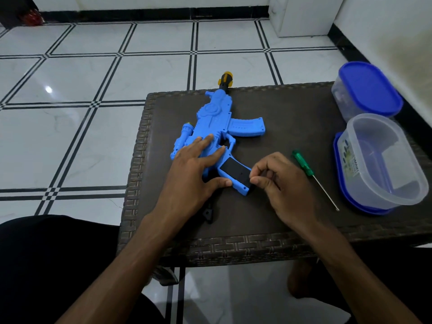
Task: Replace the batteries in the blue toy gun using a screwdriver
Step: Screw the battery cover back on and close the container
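two hands on the job. the blue toy gun (pixel 217 127) lies flat on the dark woven-edged table (pixel 292 127), long axis running from the orange-tipped muzzle at the far edge back toward the person, grip angled near-right. left hand (pixel 196 169) rests spread on the rear body, fingers straight, thumb against the grip's near edge, pinning the toy. right hand (pixel 278 181) sits just right of the grip's butt, fingers curled, thumb and forefinger pinching at the end of the black cover panel (pixel 235 171); whether a small part is held there cannot be told. judged: cover being worked at the grip. green-handled screwdriver (pixel 308 169) lies just right of the right hand, thin shaft pointing near-right, untouched; the right hand is the nearer one. gun is hard moulded plastic, ribbed. two translucent tubs (pixel 383 164) with blue lids stand far right
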`<state>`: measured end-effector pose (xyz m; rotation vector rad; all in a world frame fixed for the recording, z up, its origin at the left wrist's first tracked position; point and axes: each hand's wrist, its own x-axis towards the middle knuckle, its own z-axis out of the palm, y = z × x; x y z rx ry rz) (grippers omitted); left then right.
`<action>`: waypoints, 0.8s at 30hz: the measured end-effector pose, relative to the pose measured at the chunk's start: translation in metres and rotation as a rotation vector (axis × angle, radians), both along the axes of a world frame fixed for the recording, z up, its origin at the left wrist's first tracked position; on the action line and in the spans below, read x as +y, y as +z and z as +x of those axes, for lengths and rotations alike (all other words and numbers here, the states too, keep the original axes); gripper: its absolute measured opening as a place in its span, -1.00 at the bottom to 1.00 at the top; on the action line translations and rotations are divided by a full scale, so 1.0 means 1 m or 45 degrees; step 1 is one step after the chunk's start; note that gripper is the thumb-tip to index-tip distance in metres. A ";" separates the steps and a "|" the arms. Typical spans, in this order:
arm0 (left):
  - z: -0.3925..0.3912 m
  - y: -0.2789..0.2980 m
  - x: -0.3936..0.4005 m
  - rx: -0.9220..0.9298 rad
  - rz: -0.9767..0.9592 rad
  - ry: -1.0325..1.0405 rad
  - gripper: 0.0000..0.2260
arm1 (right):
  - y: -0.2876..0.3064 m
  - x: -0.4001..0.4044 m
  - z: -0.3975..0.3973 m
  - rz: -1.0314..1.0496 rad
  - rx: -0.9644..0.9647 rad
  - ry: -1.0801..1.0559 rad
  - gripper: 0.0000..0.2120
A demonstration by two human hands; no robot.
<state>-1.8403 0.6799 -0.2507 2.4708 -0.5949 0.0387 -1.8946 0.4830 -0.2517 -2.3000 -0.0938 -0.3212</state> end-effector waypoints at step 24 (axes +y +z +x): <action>0.001 -0.003 0.001 0.007 -0.023 -0.006 -0.37 | 0.024 -0.026 0.001 -0.388 0.128 -0.317 -0.86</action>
